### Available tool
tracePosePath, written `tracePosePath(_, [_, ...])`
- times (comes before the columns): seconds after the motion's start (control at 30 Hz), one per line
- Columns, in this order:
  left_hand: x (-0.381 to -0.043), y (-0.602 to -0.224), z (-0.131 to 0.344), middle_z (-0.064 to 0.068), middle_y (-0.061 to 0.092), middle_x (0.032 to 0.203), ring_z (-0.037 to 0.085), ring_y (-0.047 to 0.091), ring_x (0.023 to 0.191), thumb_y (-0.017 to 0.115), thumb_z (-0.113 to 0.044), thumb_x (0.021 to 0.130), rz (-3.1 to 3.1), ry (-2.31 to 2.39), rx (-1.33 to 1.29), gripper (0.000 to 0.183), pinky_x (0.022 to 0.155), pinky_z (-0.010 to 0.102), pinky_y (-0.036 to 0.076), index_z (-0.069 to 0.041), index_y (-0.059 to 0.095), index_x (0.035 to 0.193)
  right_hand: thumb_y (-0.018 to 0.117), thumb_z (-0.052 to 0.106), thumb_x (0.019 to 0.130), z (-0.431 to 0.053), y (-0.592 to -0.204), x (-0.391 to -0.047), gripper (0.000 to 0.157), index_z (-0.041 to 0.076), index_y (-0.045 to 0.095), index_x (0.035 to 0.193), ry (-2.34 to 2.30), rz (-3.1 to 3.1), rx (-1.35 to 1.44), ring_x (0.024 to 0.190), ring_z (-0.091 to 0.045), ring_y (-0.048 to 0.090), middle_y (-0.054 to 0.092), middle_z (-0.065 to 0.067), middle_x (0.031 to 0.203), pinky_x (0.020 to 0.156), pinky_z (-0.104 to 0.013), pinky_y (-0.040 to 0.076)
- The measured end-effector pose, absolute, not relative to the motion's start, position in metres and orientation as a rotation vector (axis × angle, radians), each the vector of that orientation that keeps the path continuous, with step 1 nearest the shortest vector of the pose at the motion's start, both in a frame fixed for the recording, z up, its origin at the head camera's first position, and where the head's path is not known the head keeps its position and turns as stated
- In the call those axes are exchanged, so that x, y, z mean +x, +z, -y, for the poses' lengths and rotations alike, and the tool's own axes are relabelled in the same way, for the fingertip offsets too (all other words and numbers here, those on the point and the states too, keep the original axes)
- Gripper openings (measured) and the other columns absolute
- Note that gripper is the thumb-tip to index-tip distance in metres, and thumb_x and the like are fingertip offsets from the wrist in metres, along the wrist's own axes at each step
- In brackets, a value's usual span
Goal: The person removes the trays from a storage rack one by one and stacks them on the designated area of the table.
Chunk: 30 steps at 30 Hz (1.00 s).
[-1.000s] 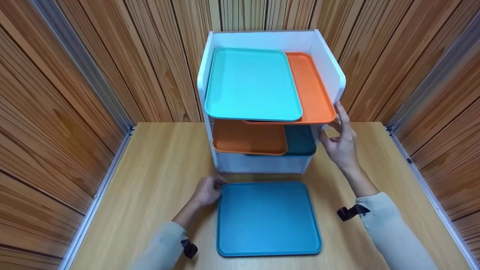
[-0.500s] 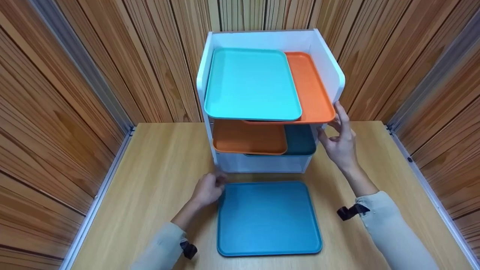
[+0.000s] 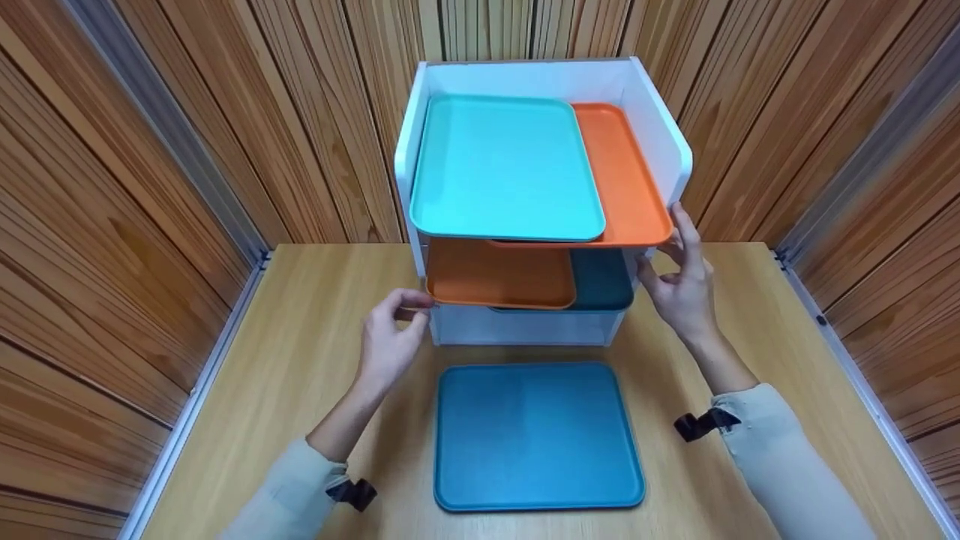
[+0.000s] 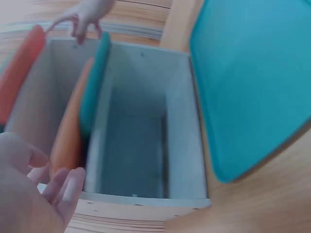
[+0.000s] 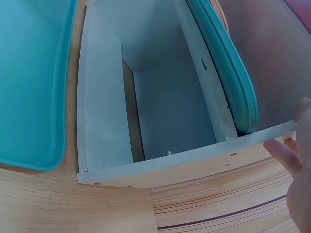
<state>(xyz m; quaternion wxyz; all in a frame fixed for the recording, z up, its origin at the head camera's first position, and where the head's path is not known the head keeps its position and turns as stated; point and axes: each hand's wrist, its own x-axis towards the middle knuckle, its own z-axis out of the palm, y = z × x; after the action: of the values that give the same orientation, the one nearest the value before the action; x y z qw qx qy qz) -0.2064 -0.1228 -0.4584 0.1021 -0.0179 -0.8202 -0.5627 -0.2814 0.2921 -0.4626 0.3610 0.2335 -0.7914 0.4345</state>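
Observation:
A white shelf rack (image 3: 525, 328) stands at the back with trays on its upper levels. My left hand (image 3: 391, 334) is at the left front corner of the orange-brown tray (image 3: 499, 277) on the middle level, thumb and fingers apart at its edge. Under that tray lies a dark teal tray (image 3: 602, 281). My right hand (image 3: 684, 289) rests its extended fingertips on the rack's right side edge. On the top level a turquoise tray (image 3: 506, 169) overlaps an orange tray (image 3: 622, 180).
A blue tray (image 3: 536, 439) lies flat on the wooden table (image 3: 225, 420) in front of the rack. The rack's bottom compartment (image 4: 133, 145) shows bare walls. Wood-patterned panels (image 3: 135, 187) surround the table on the left, right and back.
My left hand has left the far left corner of the blue tray and risen to the orange-brown tray's front corner. The right hand has stayed at the rack's side.

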Motion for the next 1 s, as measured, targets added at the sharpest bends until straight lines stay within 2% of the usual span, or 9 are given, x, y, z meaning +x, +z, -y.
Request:
tracePosePath(0.1, [-0.202,-0.446,0.123,0.017,0.077,0.123,0.033,0.072,0.108,0.065,-0.004,0.11,2.346,-1.73,-0.025,0.017,0.082,0.023,0.064,-0.005,0.075,0.123,0.071,-0.011,0.102,-0.292,-0.461,-0.282,0.077,0.002,0.032,0.166,1.117,2.036,0.612,0.14,0.011,0.064,0.06,-0.025,0.164,0.066,-0.009,0.051])
tracePosePath(0.3, [-0.197,-0.425,0.121,0.021,0.075,0.125,0.029,0.076,0.1,0.061,0.001,0.111,2.198,-1.836,-0.073,0.021,0.077,0.023,0.068,-0.001,0.069,0.13,0.072,-0.011,0.101,-0.293,-0.459,-0.28,0.077,0.002,0.032,0.166,1.116,2.038,0.61,0.139,0.012,0.064,0.06,-0.027,0.163,0.065,-0.009,0.05])
tracePosePath(0.43, [-0.196,-0.413,0.119,0.022,0.073,0.133,0.032,0.079,0.1,0.062,0.003,0.11,2.114,-1.88,-0.12,0.031,0.076,0.022,0.068,0.0,0.064,0.14,0.072,-0.012,0.1,-0.294,-0.459,-0.281,0.078,0.001,0.032,0.166,1.114,2.032,0.61,0.138,0.012,0.064,0.061,-0.028,0.161,0.065,-0.008,0.05])
tracePosePath(0.57, [-0.196,-0.399,0.118,0.023,0.068,0.145,0.035,0.08,0.108,0.063,0.003,0.108,2.028,-1.91,-0.157,0.043,0.075,0.022,0.068,0.0,0.059,0.151,0.073,-0.01,0.102,-0.292,-0.46,-0.282,0.078,0.003,0.032,0.167,1.126,2.038,0.613,0.139,0.01,0.065,0.06,-0.027,0.162,0.065,-0.01,0.052])
tracePosePath(0.77, [-0.201,-0.379,0.114,0.025,0.061,0.156,0.024,0.076,0.119,0.065,0.0,0.108,1.98,-1.995,-0.211,0.05,0.08,0.022,0.069,-0.001,0.055,0.158,0.073,-0.007,0.102,-0.292,-0.462,-0.282,0.078,0.005,0.032,0.167,1.131,2.037,0.6,0.138,0.009,0.066,0.062,-0.023,0.163,0.065,-0.011,0.053])
tracePosePath(1.0, [-0.21,-0.365,0.109,0.021,0.062,0.15,0.016,0.076,0.112,0.062,-0.007,0.112,1.915,-2.233,-0.102,0.053,0.083,0.023,0.069,-0.006,0.05,0.164,0.074,-0.005,0.103,-0.291,-0.463,-0.281,0.077,0.005,0.032,0.166,1.114,2.026,0.603,0.139,0.007,0.067,0.064,-0.022,0.161,0.067,-0.011,0.053])
